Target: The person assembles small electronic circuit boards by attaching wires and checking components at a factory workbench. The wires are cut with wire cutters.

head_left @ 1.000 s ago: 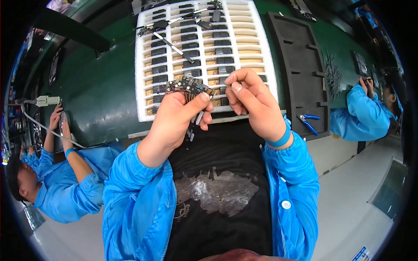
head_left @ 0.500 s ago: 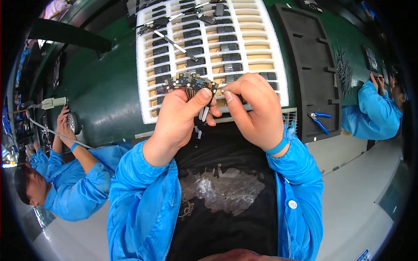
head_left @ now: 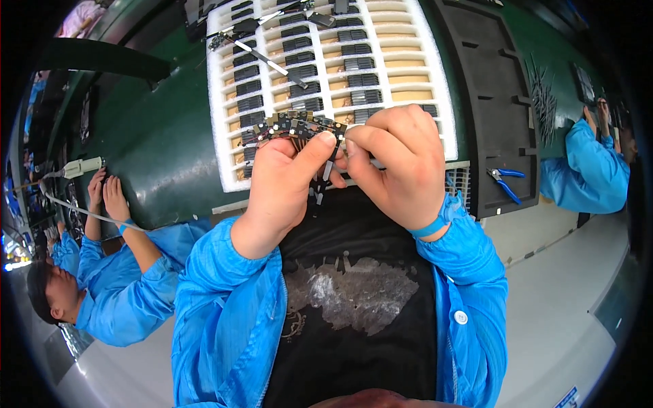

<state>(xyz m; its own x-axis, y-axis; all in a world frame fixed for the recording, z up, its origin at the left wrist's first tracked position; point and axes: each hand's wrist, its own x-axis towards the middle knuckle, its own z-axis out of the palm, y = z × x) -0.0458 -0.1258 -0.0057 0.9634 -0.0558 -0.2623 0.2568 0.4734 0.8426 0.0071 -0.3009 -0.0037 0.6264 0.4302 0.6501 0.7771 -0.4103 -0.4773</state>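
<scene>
A fan of small black circuit boards (head_left: pixel 294 125) with narrow dark strips hanging from them sits in my left hand (head_left: pixel 282 180), its thumb pressed over them. My right hand (head_left: pixel 398 160) has thumb and forefinger pinched at the right end of the boards; what lies between those fingertips is too small to make out. Both hands are above the near edge of a white foam tray (head_left: pixel 439 88). Rows of black pieces (head_left: pixel 303 71) fill many of its slots. Across the tray's far left part lie loose boards with long black-and-white strips (head_left: pixel 272 64).
A black compartment tray (head_left: pixel 484 115) stands to the right, with blue-handled cutters (head_left: pixel 507 185) in it. Thin dark strips (head_left: pixel 542 102) lie beyond on the green bench (head_left: pixel 173 143). Co-workers in blue sit at left (head_left: pixel 129 292) and right (head_left: pixel 588 170). A cable (head_left: pixel 75 205) runs at left.
My right fingertips have come closer against the end of the boards. The strips hanging below my left hand have swung and show darker faces. The left co-worker's hands have shifted.
</scene>
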